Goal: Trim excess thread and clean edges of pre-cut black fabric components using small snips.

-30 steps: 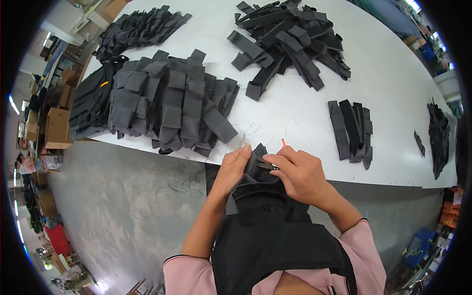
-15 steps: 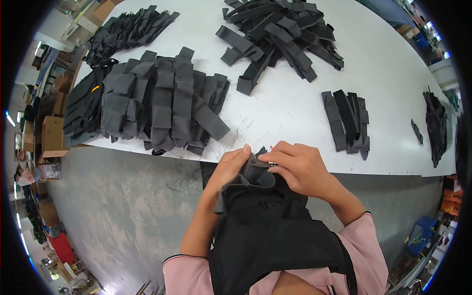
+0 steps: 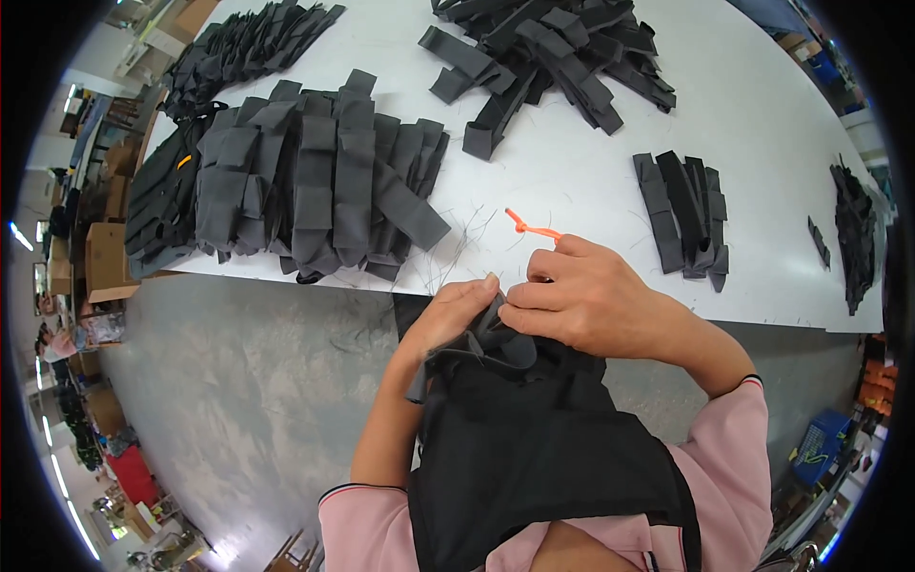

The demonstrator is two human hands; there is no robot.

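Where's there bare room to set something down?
On the white table, right of the loose strip heap and beyond the small strip row; another patch lies between that row and the lone short strip. It's crowded at left with stacked strips, and at the near edge, where the left hand grips gray fabric.

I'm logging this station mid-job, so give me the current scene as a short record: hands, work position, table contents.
Left hand: gripping a dark grey fabric strip
Right hand: fingers curled at the strip; rest of grip hidden
Orange cord: jutting from the right hand
Work position: near edge of white table, beyond black apron
Table, left: dense row of grey strips
Table, far side: loose heap of strips
Table, right: small group of strips
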